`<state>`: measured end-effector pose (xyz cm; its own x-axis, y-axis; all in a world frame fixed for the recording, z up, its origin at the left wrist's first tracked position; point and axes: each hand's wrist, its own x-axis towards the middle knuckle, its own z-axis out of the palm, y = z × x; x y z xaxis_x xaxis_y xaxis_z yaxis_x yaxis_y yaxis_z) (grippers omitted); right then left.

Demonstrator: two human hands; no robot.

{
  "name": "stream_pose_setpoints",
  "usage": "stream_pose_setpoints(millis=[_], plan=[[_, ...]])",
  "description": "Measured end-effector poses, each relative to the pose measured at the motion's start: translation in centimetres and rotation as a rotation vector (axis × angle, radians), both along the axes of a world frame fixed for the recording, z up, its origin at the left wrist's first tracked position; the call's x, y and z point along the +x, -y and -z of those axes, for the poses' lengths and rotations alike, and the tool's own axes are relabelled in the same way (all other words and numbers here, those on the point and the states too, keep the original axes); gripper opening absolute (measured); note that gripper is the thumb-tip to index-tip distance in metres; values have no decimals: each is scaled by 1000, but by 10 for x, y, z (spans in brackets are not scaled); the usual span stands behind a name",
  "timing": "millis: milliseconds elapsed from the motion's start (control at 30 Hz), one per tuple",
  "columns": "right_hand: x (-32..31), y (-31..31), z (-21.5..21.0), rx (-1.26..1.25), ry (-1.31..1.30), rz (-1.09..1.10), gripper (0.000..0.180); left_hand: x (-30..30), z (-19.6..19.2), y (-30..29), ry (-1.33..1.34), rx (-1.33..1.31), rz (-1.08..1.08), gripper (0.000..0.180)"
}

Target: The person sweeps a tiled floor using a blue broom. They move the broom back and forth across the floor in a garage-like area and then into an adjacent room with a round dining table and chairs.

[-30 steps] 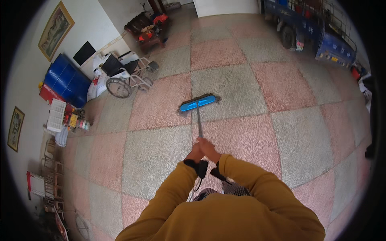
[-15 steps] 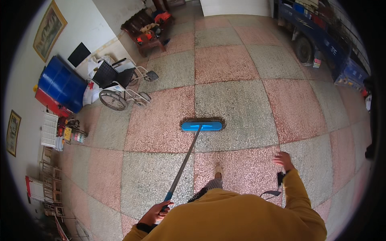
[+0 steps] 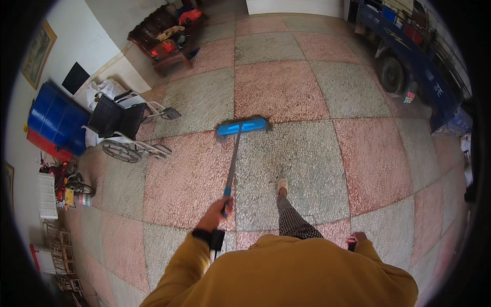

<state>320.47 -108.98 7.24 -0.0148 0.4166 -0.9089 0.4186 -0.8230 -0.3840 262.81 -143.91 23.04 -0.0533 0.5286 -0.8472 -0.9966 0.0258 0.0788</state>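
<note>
A flat mop has a long, oval blue head with a dark grey fringe at its edges. The head lies on the floor ahead of me, and its grey pole slopes back toward me. My left hand is wrapped round the blue grip at the near end. A black band with a small black box is on that wrist. My right hand hangs low at my right side, away from the mop; its fingers are loosely bent and partly hidden, and I see nothing held. A black item is just below it.
A wheelchair stands on the left, before a blue drum. Beyond are a carved wooden bench and a white wall. A blue truck is parked at the right. My shoe is planted on the pink and grey floor.
The mop head has moved forward along the floor, and my left hand has gone forward with the pole. My right hand has swung back and down. One leg has stepped forward.
</note>
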Motion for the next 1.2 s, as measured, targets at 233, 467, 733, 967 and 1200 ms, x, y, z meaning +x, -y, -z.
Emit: stream_pose_setpoints(millis=[233,467,733,967,1200], plan=[[-284,-180,-61,212,-200,-159,28,-219,11,-193,-372,-26,211,15],[-463,-275,-106,155,-205,-416,31,-225,-33,-167,-238,-219,207,17],[-532,-384,-4,50,131,-268,32,-257,-87,-129,109,-370,194,27],[-757,-515,3,415,20,-1123,18,-424,-94,-257,20,-314,217,35],[-1084,-485,-105,-115,-696,-803,39,-625,-46,-491,-251,-205,244,51]])
